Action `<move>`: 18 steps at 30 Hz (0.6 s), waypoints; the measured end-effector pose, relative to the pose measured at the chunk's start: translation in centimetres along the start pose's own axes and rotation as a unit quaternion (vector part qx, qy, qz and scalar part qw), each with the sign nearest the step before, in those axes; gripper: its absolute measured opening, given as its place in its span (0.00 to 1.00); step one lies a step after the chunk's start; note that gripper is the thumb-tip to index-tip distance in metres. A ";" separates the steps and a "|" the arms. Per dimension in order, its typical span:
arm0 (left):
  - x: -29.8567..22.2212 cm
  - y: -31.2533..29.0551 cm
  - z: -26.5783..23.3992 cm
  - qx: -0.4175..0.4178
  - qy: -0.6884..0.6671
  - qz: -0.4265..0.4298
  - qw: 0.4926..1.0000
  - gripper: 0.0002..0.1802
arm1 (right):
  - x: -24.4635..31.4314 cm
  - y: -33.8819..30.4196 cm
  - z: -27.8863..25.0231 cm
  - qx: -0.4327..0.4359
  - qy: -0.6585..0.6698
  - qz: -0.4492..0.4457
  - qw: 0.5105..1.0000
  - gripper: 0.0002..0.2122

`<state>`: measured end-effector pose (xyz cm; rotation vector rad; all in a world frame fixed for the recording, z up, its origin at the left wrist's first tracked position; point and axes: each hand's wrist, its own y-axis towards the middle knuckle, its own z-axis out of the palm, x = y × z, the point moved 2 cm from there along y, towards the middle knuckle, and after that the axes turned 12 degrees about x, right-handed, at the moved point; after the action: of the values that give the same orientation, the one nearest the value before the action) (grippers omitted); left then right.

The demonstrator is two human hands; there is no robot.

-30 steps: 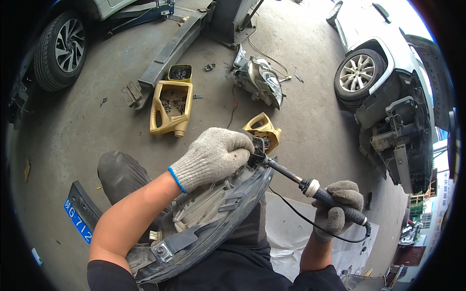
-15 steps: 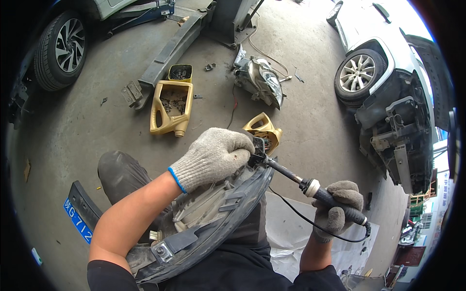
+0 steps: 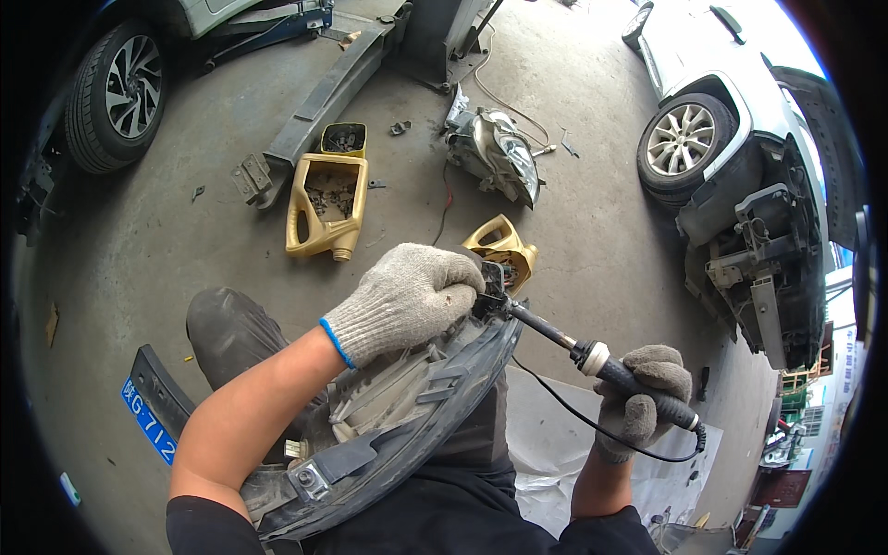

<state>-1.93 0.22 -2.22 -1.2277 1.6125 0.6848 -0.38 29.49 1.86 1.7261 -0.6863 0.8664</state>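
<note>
Holding a long thin tool, the right grip is curled snug around its fat black handle. The tool has a white ring in its middle and a metal rod that points up and to the left. A black cord loops from the handle's back end. The left grip is pinched small, its bent fingers holding a small black piece at the far right end of a big, dusty car part. That car part lies across the lap, below the left grip and to the left of the right grip. The rod's tip comes right up to the small black piece, beside the left fingers; I cannot tell if it touches.

On the floor, a cut gold jug sits just past the left grip. Another gold jug, with bits inside, lies farther left. A car lamp lies past the first jug. A white car stands along the floor's right edge.
</note>
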 end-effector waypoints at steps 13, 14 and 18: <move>-0.2 -0.1 -0.1 0.008 -0.084 -0.047 0.995 0.12 | 0.1 -0.1 -0.1 -0.019 -0.031 -0.025 0.999 0.23; -0.1 -0.1 -0.1 -0.004 -0.094 -0.050 0.994 0.12 | 0.1 -0.1 -0.2 -0.026 -0.042 -0.040 0.998 0.23; -0.2 -0.2 -0.3 -0.052 -0.107 -0.087 0.989 0.12 | 0.5 0.4 0.1 -0.042 -0.025 -0.005 0.999 0.23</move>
<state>-1.85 -0.08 -1.92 -1.3068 1.2908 0.7692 -0.37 29.27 2.43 1.6786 -0.7370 0.7785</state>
